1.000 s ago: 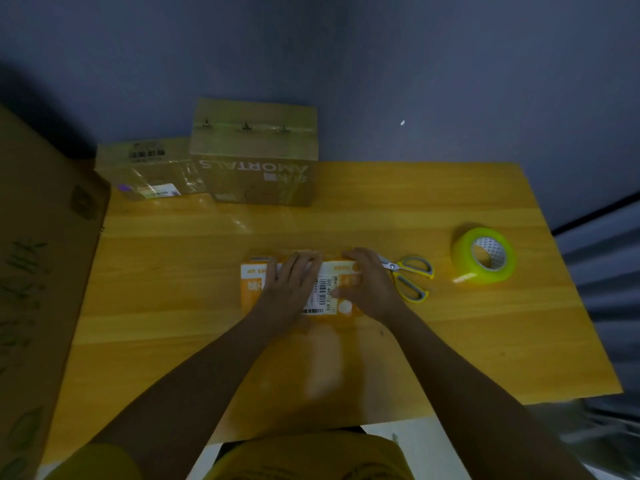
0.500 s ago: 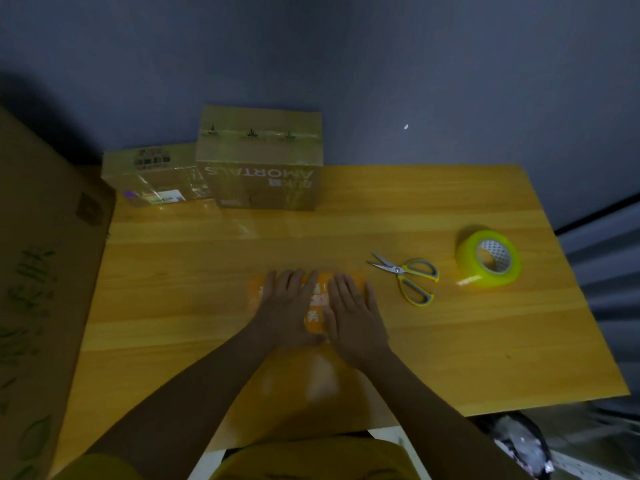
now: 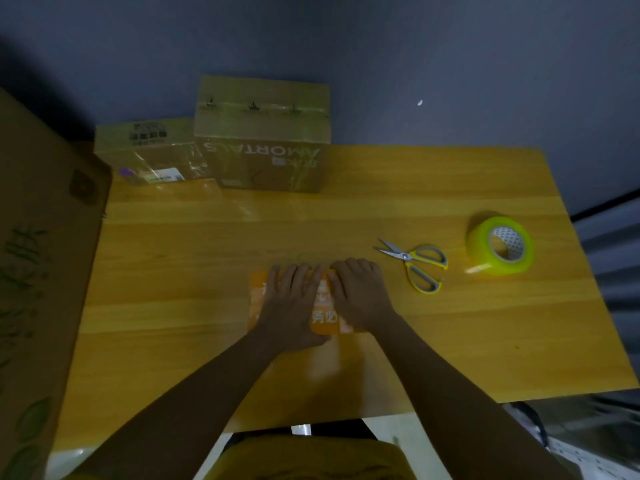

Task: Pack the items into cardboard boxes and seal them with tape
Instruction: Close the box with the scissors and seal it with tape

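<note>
Orange printed carton (image 3: pixel 325 315) flat on the wooden table (image 3: pixel 450 341), left of the scissors (image 3: pixel 415 268), nearer than the two taped boxes. Left hand (image 3: pixel 294 303) spread flat over its left half, fingers straight, pressing down. Right hand (image 3: pixel 360 296) laid on its right half, fingers bent over the far edge; pressing or gripping, cannot tell. Looks light, thin, stiff along the creases, likely springy and a bit slick on the printed face. Best taken by the outer edges, thumbs under, to pop it open. Carton directly beneath both palms, middle strip showing between them. Yellow-green tape roll (image 3: pixel 498 251) waiting beyond the scissors, well apart from the carton.
</note>
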Available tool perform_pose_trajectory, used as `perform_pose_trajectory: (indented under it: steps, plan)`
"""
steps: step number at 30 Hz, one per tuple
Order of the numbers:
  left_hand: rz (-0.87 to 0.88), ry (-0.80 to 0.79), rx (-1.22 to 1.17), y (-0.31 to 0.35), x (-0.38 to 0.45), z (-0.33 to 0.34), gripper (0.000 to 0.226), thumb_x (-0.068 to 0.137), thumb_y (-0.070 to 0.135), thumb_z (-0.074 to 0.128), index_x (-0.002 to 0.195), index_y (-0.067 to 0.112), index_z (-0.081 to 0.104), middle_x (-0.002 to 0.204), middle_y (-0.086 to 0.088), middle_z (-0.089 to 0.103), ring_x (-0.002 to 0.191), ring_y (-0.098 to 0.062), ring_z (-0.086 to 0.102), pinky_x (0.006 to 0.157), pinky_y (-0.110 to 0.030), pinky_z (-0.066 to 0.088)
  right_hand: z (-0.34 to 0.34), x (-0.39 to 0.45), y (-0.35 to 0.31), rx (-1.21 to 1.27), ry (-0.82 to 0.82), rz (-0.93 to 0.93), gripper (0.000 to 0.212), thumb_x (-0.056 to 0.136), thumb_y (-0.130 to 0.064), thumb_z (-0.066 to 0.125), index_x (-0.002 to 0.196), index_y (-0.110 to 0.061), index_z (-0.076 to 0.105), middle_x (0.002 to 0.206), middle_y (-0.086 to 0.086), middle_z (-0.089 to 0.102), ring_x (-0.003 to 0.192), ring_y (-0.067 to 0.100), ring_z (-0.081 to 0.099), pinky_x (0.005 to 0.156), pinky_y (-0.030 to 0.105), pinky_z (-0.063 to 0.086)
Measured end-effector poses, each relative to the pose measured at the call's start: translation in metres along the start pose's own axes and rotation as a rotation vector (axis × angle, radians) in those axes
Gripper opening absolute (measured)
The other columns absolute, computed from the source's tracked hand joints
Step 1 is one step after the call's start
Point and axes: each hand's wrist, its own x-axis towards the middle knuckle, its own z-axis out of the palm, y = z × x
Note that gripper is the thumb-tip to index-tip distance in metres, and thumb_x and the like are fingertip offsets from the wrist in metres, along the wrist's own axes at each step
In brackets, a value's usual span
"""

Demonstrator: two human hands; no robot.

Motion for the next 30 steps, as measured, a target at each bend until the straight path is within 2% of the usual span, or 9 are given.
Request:
perform_pose_trajectory:
  steps: [5, 8, 11, 16, 20, 23, 25, 28, 30]
  plan:
    - [0.053, 0.294, 0.172, -0.010, 0.006, -0.023, 0.105, 0.045, 0.068, 0.081, 0.131, 0.013, 0.059, 0.115, -0.013, 0.066, 0.105, -0.030, 0.065, 0.089, -0.055, 0.049, -0.028, 0.007, 0.007, 0.140, 0.165, -0.090, 0.033, 0.089, -0.031, 0.062, 0.111, -0.008, 0.069, 0.099, 0.010, 0.067, 0.094, 0.032, 0.060, 0.084, 0.041, 0.046]
    - [0.094, 0.285, 0.210, -0.021, 0.013, -0.035, 0.107, 0.045, 0.079, 0.071, 0.130, 0.015, 0.060, 0.112, -0.009, 0.067, 0.099, -0.027, 0.066, 0.083, -0.047, 0.053, -0.026, -0.004, -0.002, 0.096, 0.227, -0.097, 0.035, 0.086, -0.028, 0.069, 0.114, -0.006, 0.068, 0.104, 0.011, 0.067, 0.092, 0.033, 0.061, 0.082, 0.040, 0.050]
    - [0.146, 0.132, 0.051, -0.028, 0.025, -0.041, 0.099, 0.070, 0.084, 0.042, 0.141, 0.015, 0.045, 0.125, -0.010, 0.053, 0.110, -0.030, 0.050, 0.091, -0.042, 0.040, -0.013, -0.028, -0.007, 0.088, 0.227, -0.108, 0.038, 0.083, -0.027, 0.073, 0.114, -0.007, 0.067, 0.107, 0.011, 0.065, 0.093, 0.032, 0.061, 0.081, 0.040, 0.051]
    - [0.113, -0.232, 0.022, -0.040, 0.035, -0.021, 0.135, 0.060, 0.090, 0.049, 0.151, 0.016, -0.018, 0.158, -0.013, -0.019, 0.146, -0.033, -0.014, 0.114, -0.053, -0.004, 0.001, -0.056, -0.010, 0.317, 0.144, 0.000, 0.051, 0.086, -0.026, 0.064, 0.131, -0.003, 0.055, 0.128, 0.015, 0.055, 0.113, 0.031, 0.050, 0.097, 0.045, 0.045]
    - [0.110, -0.059, -0.009, -0.037, 0.027, -0.005, 0.127, 0.062, 0.086, 0.052, 0.153, 0.016, -0.002, 0.158, -0.013, 0.009, 0.146, -0.031, 0.004, 0.114, -0.052, -0.002, 0.016, -0.058, -0.025, 0.038, 0.106, 0.065, 0.057, 0.098, -0.035, 0.031, 0.143, -0.001, 0.040, 0.151, 0.017, 0.035, 0.142, 0.034, 0.029, 0.115, 0.050, 0.025]
    - [0.105, -0.015, 0.006, -0.036, 0.025, -0.002, 0.123, 0.061, 0.086, 0.051, 0.153, 0.015, 0.009, 0.155, -0.012, 0.019, 0.144, -0.030, 0.013, 0.114, -0.052, 0.001, 0.018, -0.027, -0.031, -0.003, 0.125, 0.190, 0.055, 0.100, -0.031, 0.037, 0.142, 0.004, 0.039, 0.150, 0.020, 0.036, 0.141, 0.034, 0.031, 0.115, 0.052, 0.020]
    - [0.100, -0.006, 0.016, -0.035, 0.025, -0.001, 0.124, 0.060, 0.087, 0.050, 0.153, 0.015, 0.012, 0.155, -0.012, 0.021, 0.144, -0.029, 0.015, 0.114, -0.053, 0.003, 0.010, 0.008, -0.026, -0.037, -0.046, 0.301, 0.054, 0.103, -0.033, 0.030, 0.142, 0.003, 0.039, 0.149, 0.020, 0.038, 0.141, 0.032, 0.031, 0.118, 0.048, 0.010]
    - [0.103, 0.005, 0.038, -0.035, 0.025, -0.001, 0.125, 0.057, 0.087, 0.053, 0.152, 0.013, 0.020, 0.151, -0.015, 0.030, 0.142, -0.032, 0.024, 0.113, -0.055, 0.009, -0.005, 0.059, -0.012, 0.051, -0.353, 0.418, 0.059, 0.104, -0.040, 0.016, 0.121, -0.004, 0.060, 0.123, 0.019, 0.062, 0.118, 0.034, 0.055, 0.103, 0.043, 0.035]
    - [0.110, 0.031, 0.026, -0.035, 0.025, -0.001, 0.125, 0.055, 0.085, 0.057, 0.151, 0.011, 0.026, 0.148, -0.017, 0.035, 0.139, -0.035, 0.030, 0.111, -0.058, 0.014, -0.009, 0.083, -0.005, 0.105, -0.574, 0.412, 0.059, 0.105, -0.040, 0.013, 0.136, -0.006, 0.048, 0.134, 0.021, 0.054, 0.122, 0.035, 0.051, 0.096, 0.039, 0.039]
